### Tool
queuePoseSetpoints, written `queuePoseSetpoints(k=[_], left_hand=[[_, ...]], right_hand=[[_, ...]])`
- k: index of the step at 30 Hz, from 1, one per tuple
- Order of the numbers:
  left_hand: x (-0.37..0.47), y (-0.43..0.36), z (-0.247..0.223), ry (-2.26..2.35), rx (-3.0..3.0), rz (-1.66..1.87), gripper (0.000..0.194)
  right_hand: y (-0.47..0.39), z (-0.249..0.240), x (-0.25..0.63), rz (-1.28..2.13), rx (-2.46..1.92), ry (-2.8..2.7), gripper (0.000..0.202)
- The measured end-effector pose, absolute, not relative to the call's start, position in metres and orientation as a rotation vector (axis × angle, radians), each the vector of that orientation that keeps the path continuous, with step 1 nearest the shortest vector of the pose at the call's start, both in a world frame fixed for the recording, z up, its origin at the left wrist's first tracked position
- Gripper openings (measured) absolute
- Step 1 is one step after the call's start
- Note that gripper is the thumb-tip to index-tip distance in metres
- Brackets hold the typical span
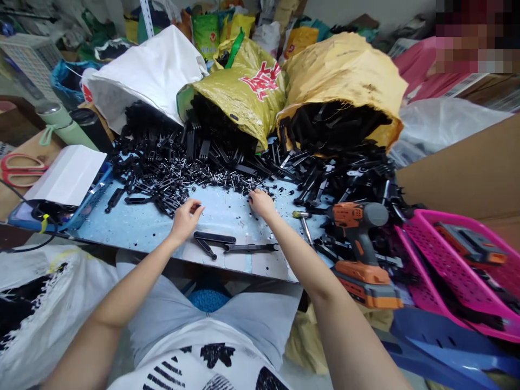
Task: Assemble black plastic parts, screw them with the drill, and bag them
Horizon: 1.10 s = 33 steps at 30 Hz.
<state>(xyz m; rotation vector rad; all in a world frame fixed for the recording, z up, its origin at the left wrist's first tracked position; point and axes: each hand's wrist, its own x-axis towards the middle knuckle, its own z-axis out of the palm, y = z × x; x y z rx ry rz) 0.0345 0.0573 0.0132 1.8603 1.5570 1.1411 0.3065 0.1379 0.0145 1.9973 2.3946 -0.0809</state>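
Blue tabletop [223, 211] leaves room between left hand [187, 218], pinching small part [202, 208], and right hand [262, 203]; its hold unclear.

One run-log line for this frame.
left hand: over table, hold unclear | right hand: at edge of screw pile | drill: beside pink basket

From far away, I can see a white shirt [246, 355] with black stripes [164, 377] and a jagged black shape [217, 355], plus pale gray pants [260, 319].
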Motion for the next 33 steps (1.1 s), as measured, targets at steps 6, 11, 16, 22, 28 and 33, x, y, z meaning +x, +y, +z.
queuePoseSetpoints(k=[6,11,16,22,28,33], left_hand=[[0.017,-0.010,-0.005,1.680,1.589,1.287,0.022],[0.018,-0.013,-0.013,1.706,1.940,1.133,0.023],[0.022,-0.016,-0.016,1.538,2.364,0.801,0.028],[0.019,-0.018,-0.015,1.527,2.589,0.727,0.030],[0.017,-0.015,-0.015,1.499,2.691,0.867,0.023],[0.022,-0.014,-0.016,1.451,2.720,0.909,0.023]], right_hand=[[0.137,0.011,0.295,-0.128,2.024,2.437,0.026],[0.084,0.028,0.283,-0.516,2.088,2.879,0.022],[0.021,0.035,0.276,-1.020,1.939,3.047,0.019],[-0.004,0.017,0.279,-0.887,1.850,3.244,0.016],[-0.007,0.009,0.279,-0.585,1.795,3.386,0.015],[-0.011,0.006,0.283,-0.403,1.816,3.400,0.017]])
